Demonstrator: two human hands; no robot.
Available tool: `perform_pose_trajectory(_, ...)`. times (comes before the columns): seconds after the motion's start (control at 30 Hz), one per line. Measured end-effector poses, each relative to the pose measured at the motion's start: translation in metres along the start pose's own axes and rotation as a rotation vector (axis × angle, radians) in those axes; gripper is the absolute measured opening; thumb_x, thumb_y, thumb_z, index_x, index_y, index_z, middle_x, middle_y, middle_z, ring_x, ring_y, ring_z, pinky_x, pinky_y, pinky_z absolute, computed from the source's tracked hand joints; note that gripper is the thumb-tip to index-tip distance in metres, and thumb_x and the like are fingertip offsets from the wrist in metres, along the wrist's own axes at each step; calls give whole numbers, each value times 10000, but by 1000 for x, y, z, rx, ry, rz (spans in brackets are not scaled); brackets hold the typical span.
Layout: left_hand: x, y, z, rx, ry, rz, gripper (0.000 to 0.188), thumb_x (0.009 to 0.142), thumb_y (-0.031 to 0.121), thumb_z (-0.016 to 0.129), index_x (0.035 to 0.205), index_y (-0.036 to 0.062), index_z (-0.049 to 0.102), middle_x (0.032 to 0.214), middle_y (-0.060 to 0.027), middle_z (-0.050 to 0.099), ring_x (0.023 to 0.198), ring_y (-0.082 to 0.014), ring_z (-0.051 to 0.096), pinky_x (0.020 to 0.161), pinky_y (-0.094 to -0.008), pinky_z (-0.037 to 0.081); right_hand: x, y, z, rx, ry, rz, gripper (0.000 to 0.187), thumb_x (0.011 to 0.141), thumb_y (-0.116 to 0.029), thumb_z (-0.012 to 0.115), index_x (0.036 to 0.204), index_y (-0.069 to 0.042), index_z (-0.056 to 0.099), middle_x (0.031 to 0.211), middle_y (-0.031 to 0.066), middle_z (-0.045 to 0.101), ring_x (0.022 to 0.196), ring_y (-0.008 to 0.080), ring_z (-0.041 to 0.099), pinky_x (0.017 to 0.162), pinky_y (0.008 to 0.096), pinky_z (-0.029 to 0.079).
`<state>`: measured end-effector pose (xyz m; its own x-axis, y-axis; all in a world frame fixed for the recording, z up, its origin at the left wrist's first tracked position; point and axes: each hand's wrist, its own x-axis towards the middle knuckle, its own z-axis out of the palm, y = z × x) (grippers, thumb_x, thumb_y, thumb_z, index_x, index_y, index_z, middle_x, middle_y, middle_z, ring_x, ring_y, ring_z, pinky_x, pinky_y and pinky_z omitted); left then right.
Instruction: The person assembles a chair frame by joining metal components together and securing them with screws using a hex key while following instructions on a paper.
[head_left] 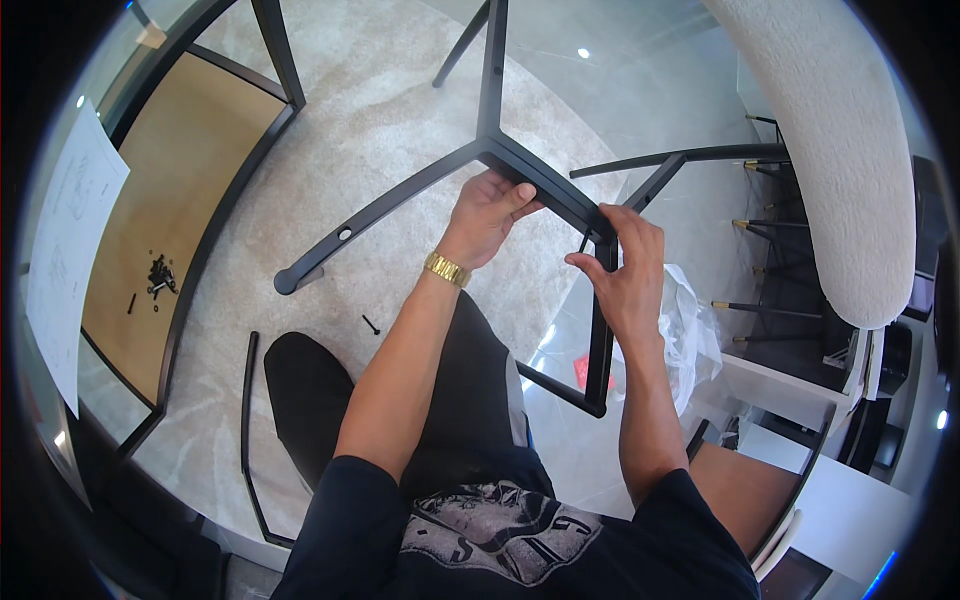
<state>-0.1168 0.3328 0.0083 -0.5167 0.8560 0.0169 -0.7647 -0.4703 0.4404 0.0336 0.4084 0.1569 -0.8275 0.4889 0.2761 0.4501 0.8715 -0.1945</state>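
A black metal furniture frame [537, 178] with several angled bars is raised in front of me. My left hand [484, 217], with a gold watch at its wrist, grips the frame's middle bar, thumb on top and fingers underneath. At the bar's right corner is my right hand [627, 260]. Its fingers bend over the corner, and its thumb is by a thin black bolt [586, 241] that sticks out from the bar. The fingers partly hide where the bolt meets the frame. One curved bar of the frame, with a round hole, reaches down to the left.
A loose bolt [371, 325] lies on the pale rug [330, 120]. Left is a wood panel [205, 120] bearing a pile of screws [160, 276] and a paper sheet [75, 250]. Another bent black bar [249, 400] lies beside my knee. Right are a plastic bag [688, 340] and a white cushion [825, 150].
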Motion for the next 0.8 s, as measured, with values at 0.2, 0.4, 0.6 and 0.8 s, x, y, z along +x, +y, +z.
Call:
perform_pose_trajectory(0.2, 2, 0, 1, -9, -8, -1, 167, 946, 124, 713, 1093, 52, 682, 1145, -80, 724, 1125, -199, 666, 1073, -431, 493, -4, 13, -5, 14, -40, -9, 654, 625, -250, 903, 1194, -40, 656, 1145, 118, 672, 1062, 329, 571, 926, 408, 485)
perform_pose_trajectory(0.4, 4, -5, -6, 23, -6, -24, 240, 966, 137, 687, 1186, 42, 665, 1239, -111, 686, 1178, -222, 641, 1076, -441, 488, 3, 15, -3, 55, -37, 45, 687, 584, -230, 925, 1186, -32, 661, 1163, 118, 675, 1054, 328, 571, 926, 414, 486)
perform_pose_trajectory(0.6, 2, -1, -9, 101, -24, -27, 379, 982, 156, 667, 1325, 25, 572, 1337, -150, 627, 1276, -298, 592, 1074, -443, 486, 8, 20, -9, 196, -123, 140, 665, 599, -181, 913, 1191, -31, 649, 1184, 115, 666, 1096, 342, 561, 969, 423, 466)
perform_pose_trajectory(0.8, 3, 2, 7, 79, -16, -18, 374, 965, 164, 693, 1296, 26, 585, 1299, -147, 636, 1258, -322, 601, 1064, -474, 492, -7, 21, -4, 256, -54, 271, 444, 674, -136, 895, 1048, -52, 670, 1163, 143, 573, 1017, 331, 579, 705, 375, 530)
